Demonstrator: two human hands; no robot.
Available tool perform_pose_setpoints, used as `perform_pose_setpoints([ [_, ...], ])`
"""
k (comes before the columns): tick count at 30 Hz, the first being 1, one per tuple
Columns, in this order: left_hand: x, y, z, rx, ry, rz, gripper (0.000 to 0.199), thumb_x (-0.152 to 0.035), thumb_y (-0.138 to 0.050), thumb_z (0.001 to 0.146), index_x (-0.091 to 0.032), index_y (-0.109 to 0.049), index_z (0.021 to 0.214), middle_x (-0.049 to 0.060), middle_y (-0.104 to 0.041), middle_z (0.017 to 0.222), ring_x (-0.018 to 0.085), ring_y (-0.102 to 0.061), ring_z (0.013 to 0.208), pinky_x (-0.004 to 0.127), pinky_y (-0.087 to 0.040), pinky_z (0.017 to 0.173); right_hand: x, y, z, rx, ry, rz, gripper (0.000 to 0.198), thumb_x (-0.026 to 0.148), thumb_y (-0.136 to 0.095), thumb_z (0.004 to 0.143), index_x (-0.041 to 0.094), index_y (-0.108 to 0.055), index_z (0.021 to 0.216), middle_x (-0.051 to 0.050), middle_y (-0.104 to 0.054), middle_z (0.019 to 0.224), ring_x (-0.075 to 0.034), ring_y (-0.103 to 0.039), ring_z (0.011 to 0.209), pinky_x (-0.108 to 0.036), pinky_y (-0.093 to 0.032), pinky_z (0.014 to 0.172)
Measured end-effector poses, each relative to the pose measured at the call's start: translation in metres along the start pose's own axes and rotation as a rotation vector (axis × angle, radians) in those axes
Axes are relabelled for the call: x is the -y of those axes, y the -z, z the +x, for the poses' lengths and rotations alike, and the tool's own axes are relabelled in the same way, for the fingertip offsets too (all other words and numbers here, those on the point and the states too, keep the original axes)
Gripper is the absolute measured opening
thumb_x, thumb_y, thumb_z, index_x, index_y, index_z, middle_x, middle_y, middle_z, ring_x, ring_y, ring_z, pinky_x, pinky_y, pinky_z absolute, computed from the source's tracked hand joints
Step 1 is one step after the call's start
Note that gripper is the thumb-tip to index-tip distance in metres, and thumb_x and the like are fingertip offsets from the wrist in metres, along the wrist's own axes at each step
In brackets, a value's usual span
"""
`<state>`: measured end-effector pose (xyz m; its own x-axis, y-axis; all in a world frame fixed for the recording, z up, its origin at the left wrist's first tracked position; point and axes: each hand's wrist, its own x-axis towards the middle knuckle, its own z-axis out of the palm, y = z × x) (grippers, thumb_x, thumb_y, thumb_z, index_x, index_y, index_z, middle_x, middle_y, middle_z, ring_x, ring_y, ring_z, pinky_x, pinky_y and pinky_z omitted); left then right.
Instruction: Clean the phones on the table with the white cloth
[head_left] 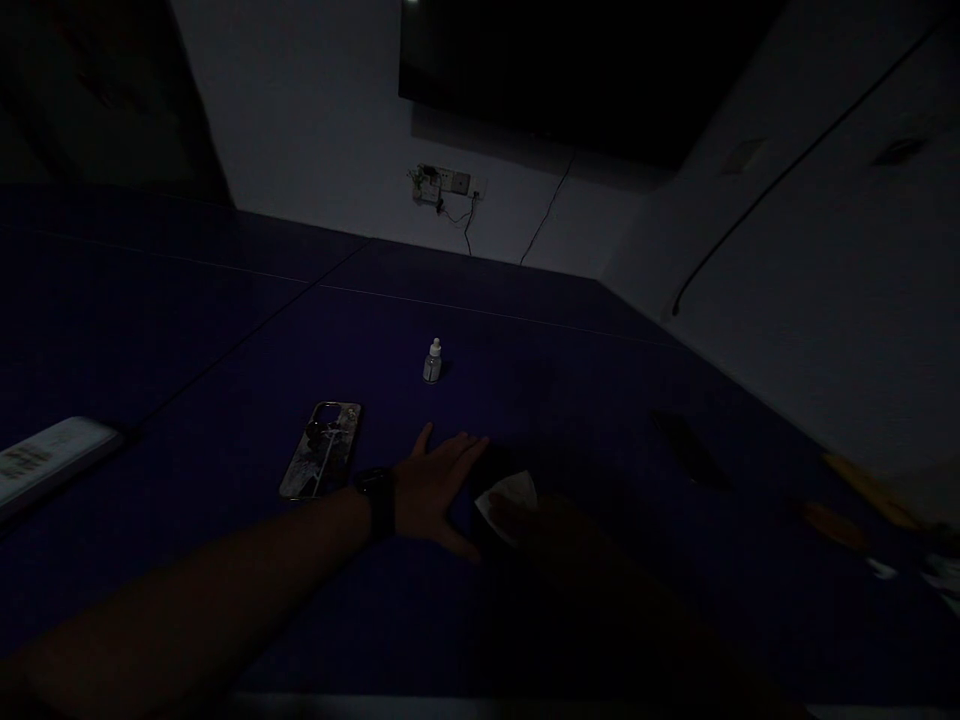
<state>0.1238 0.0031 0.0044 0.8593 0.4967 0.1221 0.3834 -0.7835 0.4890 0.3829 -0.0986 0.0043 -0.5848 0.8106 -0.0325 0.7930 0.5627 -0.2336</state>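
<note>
My left hand lies flat with its fingers spread on the dark blue surface, a dark watch on its wrist. Just right of it, my right hand is in deep shadow, its fingers on a small white cloth or tissue. That piece looks pressed against the surface; most of the right arm is too dark to make out. Left of my left hand lies a patterned phone case with a camera cutout. Beyond my hands a small dropper bottle with a white cap stands upright.
At the left edge is a long white box-like object. A dark flat object lies to the right, near an orange-brown item. Sockets with cables sit on the back wall, below a large dark screen. The room is dim.
</note>
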Motion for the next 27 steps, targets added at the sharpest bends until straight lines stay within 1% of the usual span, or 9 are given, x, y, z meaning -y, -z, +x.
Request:
perform_pose_setpoints([
  [3,0.001,-0.002,0.000,-0.019,-0.007,0.008,0.136,-0.084,-0.069,0.065,-0.019,0.002,0.160,0.028,-0.022,0.163,0.050,-0.022,0.150,0.079,0.008,0.112,-0.020,0.002,0.019,-0.034,-0.048,0.013,0.058,0.023,-0.047,0.097,0.036,-0.040,0.153,-0.005,-0.052,0.152,-0.028,-0.059,0.125,-0.048,-0.045,0.105],
  [6,0.003,-0.004,-0.001,-0.025,-0.010,0.016,0.138,-0.085,-0.068,0.065,-0.017,0.007,0.160,0.029,-0.021,0.163,0.050,-0.023,0.150,0.078,0.008,0.113,-0.038,0.003,0.043,-0.097,-0.002,-0.005,0.054,0.023,-0.038,0.100,0.026,-0.042,0.153,-0.009,-0.050,0.153,-0.030,-0.056,0.129,-0.051,-0.043,0.108],
  [10,0.005,-0.006,0.000,-0.032,-0.013,0.032,0.143,-0.085,-0.067,0.065,-0.016,0.015,0.158,0.030,-0.016,0.163,0.048,-0.023,0.150,0.077,0.008,0.114,-0.041,0.001,0.057,-0.110,0.004,-0.026,0.053,0.021,-0.032,0.102,0.023,-0.038,0.155,-0.011,-0.048,0.155,-0.030,-0.052,0.131,-0.050,-0.042,0.109],
  [14,0.005,-0.006,0.000,-0.030,-0.005,0.046,0.145,-0.085,-0.067,0.065,-0.015,0.020,0.157,0.031,-0.015,0.163,0.047,-0.022,0.151,0.076,0.008,0.114,-0.015,-0.005,0.031,-0.059,0.009,-0.007,0.055,0.023,-0.039,0.101,0.024,-0.035,0.157,-0.012,-0.055,0.148,-0.027,-0.060,0.116,-0.044,-0.050,0.100],
  [17,0.005,-0.006,0.000,-0.027,-0.012,0.053,0.146,-0.085,-0.067,0.065,-0.015,0.023,0.156,0.031,-0.014,0.164,0.046,-0.022,0.151,0.076,0.008,0.115,0.006,-0.009,0.000,0.018,0.081,0.020,0.063,0.018,-0.041,0.098,0.029,-0.029,0.159,-0.010,-0.050,0.153,-0.027,-0.056,0.124,-0.045,-0.046,0.104],
  [20,0.006,-0.008,0.000,-0.034,-0.022,0.057,0.147,-0.085,-0.067,0.065,-0.015,0.025,0.155,0.031,-0.015,0.164,0.046,-0.023,0.151,0.075,0.010,0.115,0.016,-0.008,-0.014,0.043,0.094,0.040,0.067,0.016,-0.044,0.095,0.030,-0.030,0.159,-0.007,-0.054,0.149,-0.026,-0.058,0.121,-0.041,-0.049,0.099],
  [22,0.007,-0.008,0.000,-0.028,-0.020,0.060,0.147,-0.084,-0.067,0.065,-0.014,0.026,0.155,0.032,-0.015,0.163,0.046,-0.023,0.151,0.075,0.010,0.114,0.012,-0.002,-0.006,0.036,0.061,0.041,0.063,0.017,-0.043,0.096,0.031,-0.033,0.157,-0.008,-0.058,0.145,-0.024,-0.061,0.113,-0.038,-0.051,0.093],
  [24,0.007,-0.009,0.000,-0.024,-0.010,0.061,0.147,-0.083,-0.068,0.066,-0.013,0.027,0.155,0.032,-0.015,0.163,0.046,-0.022,0.151,0.076,0.009,0.114,0.003,0.006,0.013,0.024,0.020,0.034,0.058,0.019,-0.041,0.098,0.030,-0.040,0.155,-0.010,-0.059,0.143,-0.024,-0.061,0.108,-0.037,-0.051,0.092],
  [27,0.007,-0.008,0.000,-0.036,-0.006,0.059,0.146,-0.082,-0.069,0.065,-0.013,0.023,0.156,0.031,-0.015,0.163,0.046,-0.025,0.151,0.074,0.008,0.115,-0.014,0.019,0.049,-0.015,-0.027,-0.018,0.057,0.016,-0.042,0.096,0.022,-0.045,0.152,-0.013,-0.057,0.145,-0.027,-0.057,0.110,-0.041,-0.049,0.095],
])
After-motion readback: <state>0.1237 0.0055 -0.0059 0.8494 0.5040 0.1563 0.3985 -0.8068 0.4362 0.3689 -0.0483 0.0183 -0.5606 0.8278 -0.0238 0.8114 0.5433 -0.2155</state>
